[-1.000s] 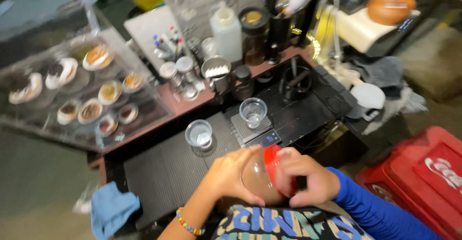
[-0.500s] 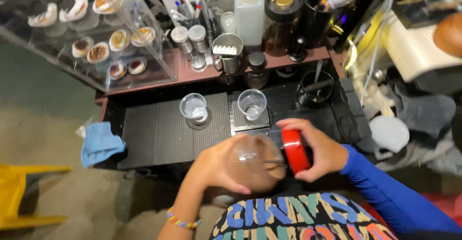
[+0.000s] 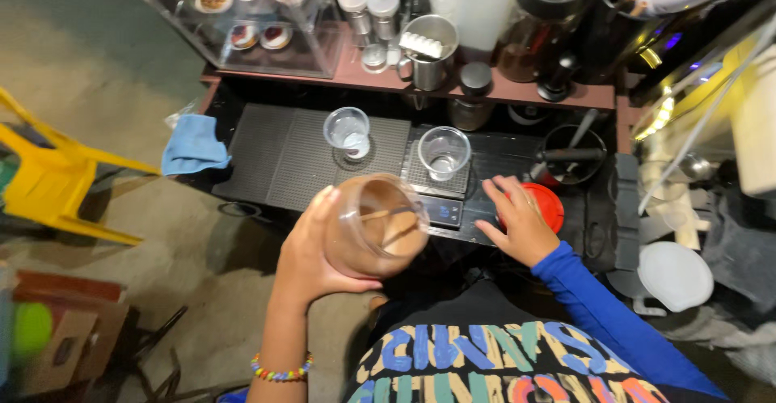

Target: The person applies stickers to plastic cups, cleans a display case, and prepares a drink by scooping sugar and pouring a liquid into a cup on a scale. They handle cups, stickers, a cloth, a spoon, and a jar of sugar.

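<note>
My left hand grips a clear plastic jar of brown powder, open at the top, with a wooden scoop lying inside. My right hand rests flat on the red lid, which lies on the black counter to the right of a small digital scale. One clear plastic cup stands on the scale's mat. A second clear cup stands to its left on the black ribbed mat.
A wooden shelf behind carries a metal pitcher, shakers, a white bottle and a dark jar. A clear case of pastries stands far left. A blue cloth hangs at the counter's left edge, a yellow chair beyond it.
The red lid has come off the jar and my right hand has set it down on the counter to the right. The jar now stands open in my left hand.
</note>
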